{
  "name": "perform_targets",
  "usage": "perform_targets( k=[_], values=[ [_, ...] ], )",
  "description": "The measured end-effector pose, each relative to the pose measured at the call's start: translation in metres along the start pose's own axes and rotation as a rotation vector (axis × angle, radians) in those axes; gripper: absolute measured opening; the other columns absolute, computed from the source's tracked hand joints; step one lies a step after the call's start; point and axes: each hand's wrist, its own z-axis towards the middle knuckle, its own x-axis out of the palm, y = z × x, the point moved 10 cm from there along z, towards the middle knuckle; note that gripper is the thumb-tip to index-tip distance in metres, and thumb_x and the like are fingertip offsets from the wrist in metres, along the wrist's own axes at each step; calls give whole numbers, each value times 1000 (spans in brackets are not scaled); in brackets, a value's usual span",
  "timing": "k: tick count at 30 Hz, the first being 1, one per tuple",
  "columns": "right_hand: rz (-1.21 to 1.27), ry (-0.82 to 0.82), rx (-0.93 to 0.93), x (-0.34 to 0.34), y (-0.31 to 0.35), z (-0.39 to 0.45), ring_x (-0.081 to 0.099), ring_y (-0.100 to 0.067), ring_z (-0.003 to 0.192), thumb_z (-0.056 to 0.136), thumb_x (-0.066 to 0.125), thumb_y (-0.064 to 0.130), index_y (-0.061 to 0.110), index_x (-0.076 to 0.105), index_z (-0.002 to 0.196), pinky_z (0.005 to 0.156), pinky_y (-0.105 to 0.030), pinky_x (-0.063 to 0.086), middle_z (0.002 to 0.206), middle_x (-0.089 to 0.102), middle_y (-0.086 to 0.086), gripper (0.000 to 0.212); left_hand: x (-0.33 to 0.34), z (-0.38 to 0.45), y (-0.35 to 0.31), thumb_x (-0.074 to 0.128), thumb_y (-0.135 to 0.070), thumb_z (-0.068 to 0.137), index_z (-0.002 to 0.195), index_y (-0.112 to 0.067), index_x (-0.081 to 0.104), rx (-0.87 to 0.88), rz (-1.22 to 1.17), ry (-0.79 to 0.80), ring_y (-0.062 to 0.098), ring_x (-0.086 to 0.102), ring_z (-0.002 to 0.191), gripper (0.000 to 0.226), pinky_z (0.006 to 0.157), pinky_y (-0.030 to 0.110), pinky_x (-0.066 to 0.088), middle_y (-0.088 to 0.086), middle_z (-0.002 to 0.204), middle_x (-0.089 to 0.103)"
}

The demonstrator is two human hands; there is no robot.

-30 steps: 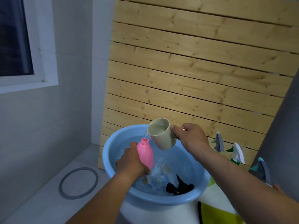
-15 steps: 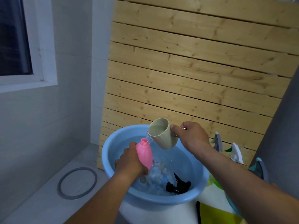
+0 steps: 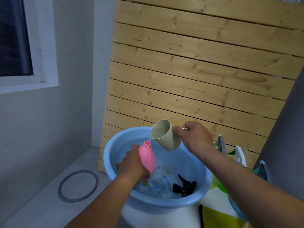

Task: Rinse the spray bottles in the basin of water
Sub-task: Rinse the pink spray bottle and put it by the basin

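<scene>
My left hand (image 3: 131, 163) grips a pink spray bottle (image 3: 146, 157) without its cap, held upright over the blue basin (image 3: 115, 143) of water. In my right hand (image 3: 194, 137) is a beige cup (image 3: 166, 135), held by its handle and tilted left. A thin stream of water runs from the cup's lip into the bottle's open neck. A black spray head (image 3: 185, 186) lies in the water at the basin's near right side.
Several spray bottles with trigger heads (image 3: 239, 155) stand to the right of the basin, against a leaning wooden slat panel (image 3: 189, 71). A grey ring (image 3: 78, 185) lies on the floor at left. A yellow item (image 3: 218, 218) sits below the basin.
The cup has tipped a little further while the stream keeps pouring into the pink bottle. Both hands stay almost in place.
</scene>
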Motion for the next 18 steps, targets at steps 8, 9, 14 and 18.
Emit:
perform_targets(
  k=[8, 9, 14, 18],
  values=[
    [-20, -6, -17, -4, 3, -2, 46, -20, 54, 83, 62, 51, 18, 52, 59, 53, -29, 35, 52, 50, 5, 42, -1, 0, -1, 87, -31, 56, 123, -26, 31, 11, 6, -7, 24, 55, 99, 87, 86, 41, 47, -1, 107, 47],
    [-29, -8, -20, -4, 4, -2, 47, -20, 54, 83, 61, 51, 18, 52, 59, 53, -29, 35, 52, 51, 5, 41, 0, 0, -1, 87, -32, 56, 123, -27, 31, 13, 5, -6, 25, 56, 100, 88, 87, 41, 47, -1, 108, 48],
    [-80, -35, -57, -6, 9, -4, 50, -18, 55, 85, 59, 50, 19, 53, 60, 51, -28, 34, 54, 53, 6, 40, 1, 1, -2, 89, -32, 56, 125, -27, 31, 17, 1, 1, 25, 56, 104, 91, 89, 43, 49, -1, 111, 49],
    [-84, -47, -82, -6, 12, -4, 51, -20, 58, 85, 59, 49, 18, 52, 59, 51, -28, 32, 55, 54, 5, 41, 3, 2, -1, 89, -32, 56, 127, -27, 30, 17, 2, 7, 25, 56, 106, 93, 89, 43, 48, -1, 112, 49]
  ],
)
